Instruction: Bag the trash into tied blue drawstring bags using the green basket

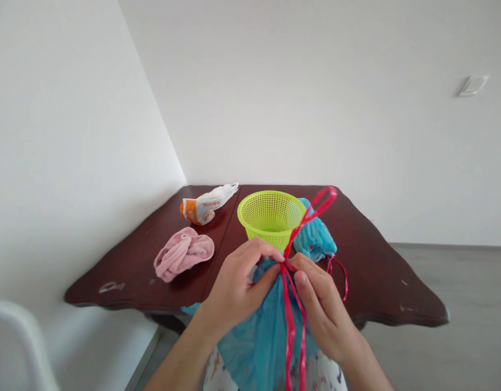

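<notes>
A blue plastic drawstring bag (258, 336) hangs in front of me at the table's near edge, its top gathered between my hands. My left hand (242, 282) pinches the red drawstring (290, 320) at the gathered neck with thumb and fingertips. Beside it, my right hand (321, 298) is closed on the same drawstring, just right of where the strands cross. One loop of the string sticks up to the right above the hands, and two strands dangle down over the bag. The fingertips partly hide the crossing point.
On the dark wooden table (376, 282) stands a green mesh basket (270, 239). Right of it lies another blue bag (315, 239) with red string. A pink cloth (184, 254) and a white-and-orange plastic bag (205, 206) lie at left. White walls border the left and back.
</notes>
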Tool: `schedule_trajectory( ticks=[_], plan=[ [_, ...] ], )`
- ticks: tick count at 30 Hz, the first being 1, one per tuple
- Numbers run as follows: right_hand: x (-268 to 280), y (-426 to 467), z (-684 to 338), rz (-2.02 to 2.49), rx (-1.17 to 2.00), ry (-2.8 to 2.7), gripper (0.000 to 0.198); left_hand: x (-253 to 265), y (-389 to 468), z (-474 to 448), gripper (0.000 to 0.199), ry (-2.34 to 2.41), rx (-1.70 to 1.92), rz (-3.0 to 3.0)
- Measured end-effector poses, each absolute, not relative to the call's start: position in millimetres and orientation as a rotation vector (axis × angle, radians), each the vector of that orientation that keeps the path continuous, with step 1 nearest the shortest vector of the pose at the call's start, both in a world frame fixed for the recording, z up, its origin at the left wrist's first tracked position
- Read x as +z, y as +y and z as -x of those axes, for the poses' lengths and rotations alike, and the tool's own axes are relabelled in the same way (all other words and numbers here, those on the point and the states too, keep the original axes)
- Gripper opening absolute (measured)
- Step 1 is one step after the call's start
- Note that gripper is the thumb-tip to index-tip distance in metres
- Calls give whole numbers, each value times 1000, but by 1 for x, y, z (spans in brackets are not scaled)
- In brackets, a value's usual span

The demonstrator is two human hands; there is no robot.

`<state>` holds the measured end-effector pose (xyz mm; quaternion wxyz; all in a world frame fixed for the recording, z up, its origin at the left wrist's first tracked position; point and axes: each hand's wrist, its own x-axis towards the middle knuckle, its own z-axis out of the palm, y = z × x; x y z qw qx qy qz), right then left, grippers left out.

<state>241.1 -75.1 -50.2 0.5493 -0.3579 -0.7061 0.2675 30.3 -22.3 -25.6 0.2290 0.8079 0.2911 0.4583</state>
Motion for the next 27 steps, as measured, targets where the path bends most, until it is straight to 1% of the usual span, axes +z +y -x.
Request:
schedule_trajectory(
  ticks=[3,7,10,14,18,22,27],
  plan=[
    [-49,-75,-241,874,684,-1656,40,-28,-19,-29,10,854,1179,-2114],
    [-52,-71,-244,957,621,-1635,26,-31,-15,-25,15,819,1164,-2021],
    [-56,-70,-250,951,533,-1705,19,-33,-13,-21,11,869,1204,-2105],
    [-60,-72,-257,981,354,-1790,21,-34,-14,-18,7,979,1273,-2306],
    [-56,-74,-256,956,200,-1739,26,-33,-16,-16,5,943,1337,-2431],
    [-49,-73,-247,848,200,-1704,30,-30,-20,-17,4,811,1393,-2516],
    [-46,-70,-248,895,225,-1760,31,-26,-24,-19,4,698,1339,-2518]
  ],
)
